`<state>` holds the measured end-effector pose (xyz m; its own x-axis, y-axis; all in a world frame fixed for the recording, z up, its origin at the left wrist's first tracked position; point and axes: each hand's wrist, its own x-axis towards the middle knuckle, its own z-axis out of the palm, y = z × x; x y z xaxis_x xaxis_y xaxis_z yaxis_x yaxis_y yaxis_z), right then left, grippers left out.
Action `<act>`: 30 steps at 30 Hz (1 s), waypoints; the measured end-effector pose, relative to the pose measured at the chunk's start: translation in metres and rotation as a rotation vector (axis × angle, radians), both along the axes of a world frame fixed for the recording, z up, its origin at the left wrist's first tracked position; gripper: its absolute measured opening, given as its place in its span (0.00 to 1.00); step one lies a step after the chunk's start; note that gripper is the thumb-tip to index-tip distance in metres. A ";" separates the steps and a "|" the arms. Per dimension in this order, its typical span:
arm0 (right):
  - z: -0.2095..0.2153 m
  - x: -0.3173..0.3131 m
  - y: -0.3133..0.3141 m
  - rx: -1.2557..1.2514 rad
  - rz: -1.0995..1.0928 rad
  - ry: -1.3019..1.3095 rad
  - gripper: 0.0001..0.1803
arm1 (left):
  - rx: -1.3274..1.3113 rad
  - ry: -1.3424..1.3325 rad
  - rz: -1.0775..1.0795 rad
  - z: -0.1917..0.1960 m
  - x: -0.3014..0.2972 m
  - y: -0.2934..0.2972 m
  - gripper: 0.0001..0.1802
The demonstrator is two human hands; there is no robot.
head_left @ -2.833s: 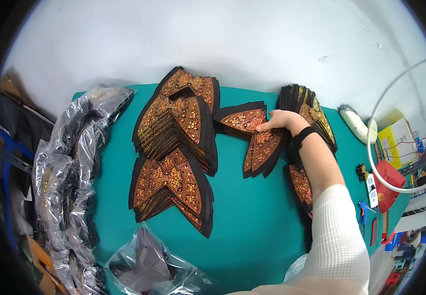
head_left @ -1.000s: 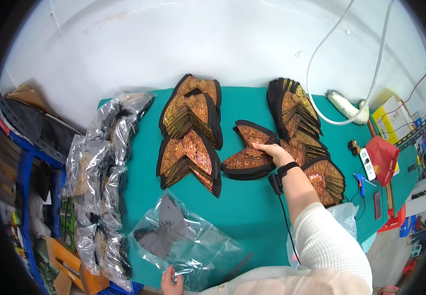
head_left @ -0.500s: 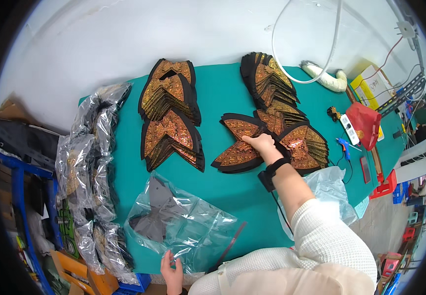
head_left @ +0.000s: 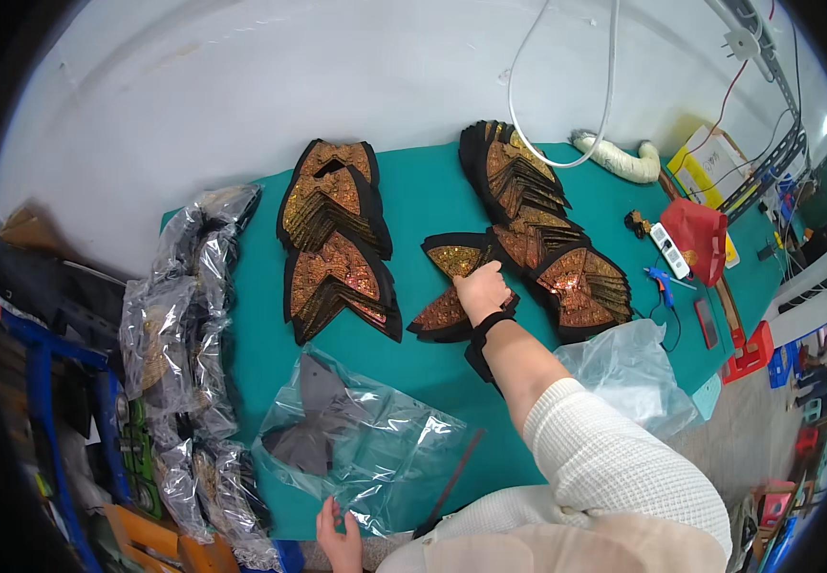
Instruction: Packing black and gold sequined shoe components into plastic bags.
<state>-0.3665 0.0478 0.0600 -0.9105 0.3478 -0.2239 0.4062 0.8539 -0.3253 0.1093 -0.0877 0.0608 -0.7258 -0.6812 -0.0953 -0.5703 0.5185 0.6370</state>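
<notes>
My right hand (head_left: 482, 291) is closed on the narrow middle of a fishtail-shaped piece (head_left: 455, 260) covered in gold and copper sequins with a black border. The piece lies just left of a fanned stack of similar sequined tails (head_left: 580, 286). At the lower edge my left hand (head_left: 339, 540) is open, its fingers apart by the near edge of a clear plastic bag (head_left: 404, 444). Inside that bag lies a dark grey tail shape (head_left: 313, 439). Further tails (head_left: 337, 277) are stacked in an overlapping column left of centre.
Bagged tails (head_left: 160, 334) line the table's left side. At the right are another clear bag (head_left: 628, 372), a white power strip (head_left: 666, 248), a blue glue gun (head_left: 660, 285) and a red bag (head_left: 700, 234). A white tube (head_left: 557, 158) hangs over the back.
My right hand has drawn slightly left with the sequined tail, whose gap from the right stack has widened. My left hand stays near the bag's edge. The whole view has shifted a little.
</notes>
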 end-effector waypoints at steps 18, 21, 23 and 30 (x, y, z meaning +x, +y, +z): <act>0.127 0.144 0.042 -0.614 0.671 0.366 0.43 | 0.683 0.667 -0.249 0.078 -0.117 0.023 0.25; 0.165 0.210 0.029 -0.627 0.911 0.307 0.42 | 0.854 0.698 -0.244 0.083 -0.132 0.048 0.28; 0.165 0.240 0.024 -0.547 1.077 0.390 0.43 | 1.071 0.785 -0.445 0.089 -0.132 0.051 0.33; 0.193 0.287 0.007 -0.572 1.388 0.115 0.44 | 1.303 0.833 -0.292 0.087 -0.088 0.034 0.32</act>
